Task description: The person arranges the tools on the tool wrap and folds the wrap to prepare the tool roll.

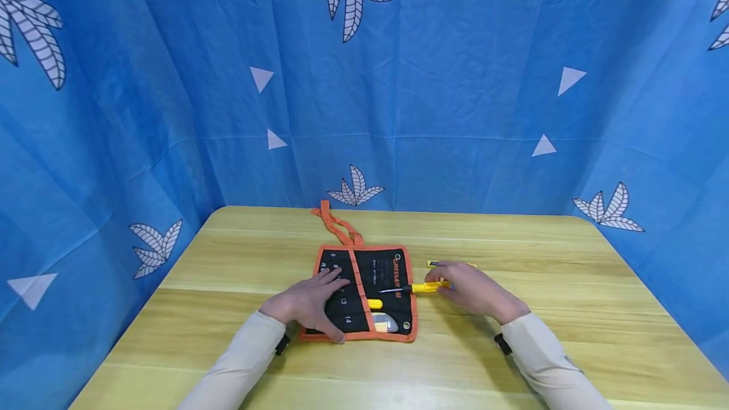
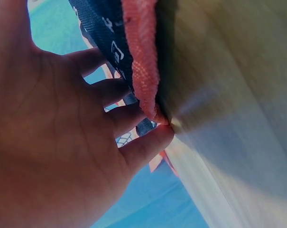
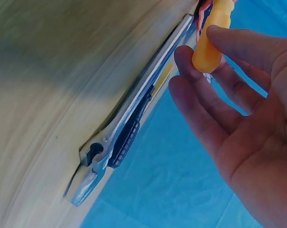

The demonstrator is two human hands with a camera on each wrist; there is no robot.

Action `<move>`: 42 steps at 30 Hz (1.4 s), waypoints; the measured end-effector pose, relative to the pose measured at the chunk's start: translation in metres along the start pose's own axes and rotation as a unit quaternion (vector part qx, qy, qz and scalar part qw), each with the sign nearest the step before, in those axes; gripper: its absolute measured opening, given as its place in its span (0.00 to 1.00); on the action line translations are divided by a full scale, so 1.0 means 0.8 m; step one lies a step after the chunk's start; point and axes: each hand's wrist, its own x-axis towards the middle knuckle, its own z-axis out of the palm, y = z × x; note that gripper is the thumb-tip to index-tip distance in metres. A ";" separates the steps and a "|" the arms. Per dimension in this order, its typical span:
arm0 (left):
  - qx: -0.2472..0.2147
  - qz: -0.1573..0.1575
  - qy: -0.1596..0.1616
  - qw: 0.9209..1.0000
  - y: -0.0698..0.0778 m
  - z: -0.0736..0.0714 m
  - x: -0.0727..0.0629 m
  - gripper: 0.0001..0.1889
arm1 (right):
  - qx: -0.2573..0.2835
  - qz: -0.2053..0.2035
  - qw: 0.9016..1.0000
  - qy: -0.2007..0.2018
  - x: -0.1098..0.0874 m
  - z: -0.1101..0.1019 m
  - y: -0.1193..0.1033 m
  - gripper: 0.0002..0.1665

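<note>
A black tool pouch [image 1: 387, 267] with orange edging and numbered pockets lies unfolded on the table. My left hand [image 1: 313, 301] rests on its left part with fingers spread; the left wrist view shows fingertips at the orange edge [image 2: 143, 61]. My right hand [image 1: 469, 286], just right of the pouch, pinches a screwdriver [image 1: 424, 287] by its yellow handle [image 3: 210, 47]. Its thin metal shaft points left over the pouch. A yellow handle [image 1: 374, 304] and a clear-and-yellow item [image 1: 384, 323] sit in the pouch's pockets.
Under the right hand in its wrist view lies a long silver metal tool [image 3: 134, 99] with a notched head, beside a black ridged piece [image 3: 126, 142]. A yellow item [image 1: 434, 264] shows behind that hand. Orange ties [image 1: 338, 226] trail behind the pouch; a blue curtain [image 1: 455, 81] surrounds the table.
</note>
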 end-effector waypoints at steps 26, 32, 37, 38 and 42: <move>0.000 -0.007 -0.004 1.000 0.001 0.001 0.002 0.58 | 0.011 0.017 1.000 -0.018 0.020 0.013 -0.015 0.14; 0.000 -0.007 -0.003 1.000 0.001 0.001 0.002 0.58 | 0.008 0.014 1.000 -0.022 0.024 0.014 -0.018 0.15; 0.002 -0.009 -0.002 1.000 0.001 0.001 0.002 0.58 | 0.010 0.023 0.999 -0.026 0.026 0.015 -0.022 0.15; 0.002 -0.009 -0.002 1.000 0.001 0.001 0.002 0.58 | 0.011 0.025 0.999 -0.026 0.027 0.015 -0.022 0.15; 0.000 -0.009 -0.003 1.000 0.000 0.001 0.002 0.58 | 0.016 0.024 0.999 -0.024 0.027 0.016 -0.025 0.15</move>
